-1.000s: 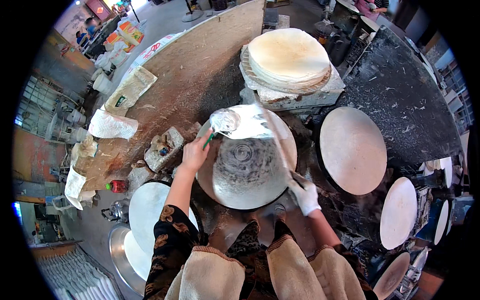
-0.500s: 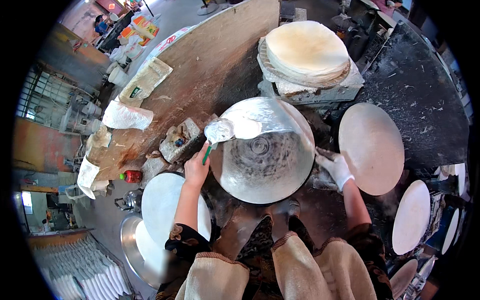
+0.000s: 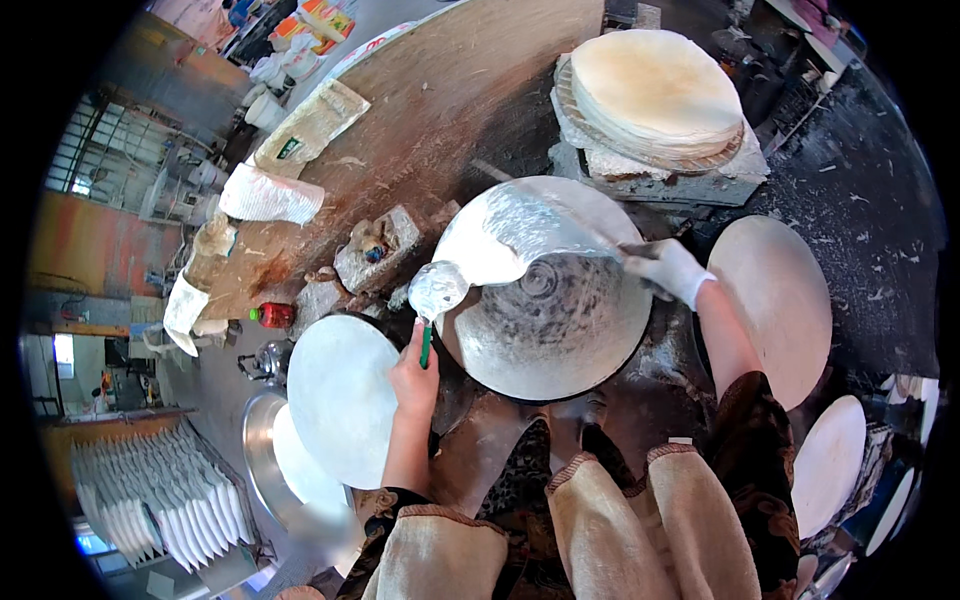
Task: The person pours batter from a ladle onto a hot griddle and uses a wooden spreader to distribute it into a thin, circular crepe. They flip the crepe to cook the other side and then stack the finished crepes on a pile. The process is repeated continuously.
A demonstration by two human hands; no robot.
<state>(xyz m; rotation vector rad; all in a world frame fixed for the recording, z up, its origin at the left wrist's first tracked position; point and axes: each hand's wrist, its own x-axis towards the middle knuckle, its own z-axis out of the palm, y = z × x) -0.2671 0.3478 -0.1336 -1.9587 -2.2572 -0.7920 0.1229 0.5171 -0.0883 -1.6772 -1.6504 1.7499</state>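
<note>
My left hand (image 3: 414, 378) grips the green handle of a ladle (image 3: 436, 289), its bowl coated in white batter, beside the left rim of a round griddle (image 3: 555, 355). White batter (image 3: 520, 230) covers much of the griddle's far half; the nearer part shows dark, ringed marks. My right hand (image 3: 668, 268), in a white glove, is closed on a long thin spreading stick (image 3: 600, 230), blurred by motion, slanting across the griddle's far right. Beyond lies a thick stack of pale round sheets (image 3: 655, 85) on a woven tray.
Further griddles stand right (image 3: 770, 300), lower right (image 3: 828, 465) and lower left (image 3: 340, 400), near a metal basin (image 3: 262, 465). A kettle (image 3: 270, 362), red bottle (image 3: 275, 315) and stone block (image 3: 375, 245) are left. A curved board (image 3: 450, 80) screens the back; people work beyond.
My right hand has swung up along the griddle's right rim with the stick, spreading batter further leftward. My left hand has drawn the ladle lower, toward me.
</note>
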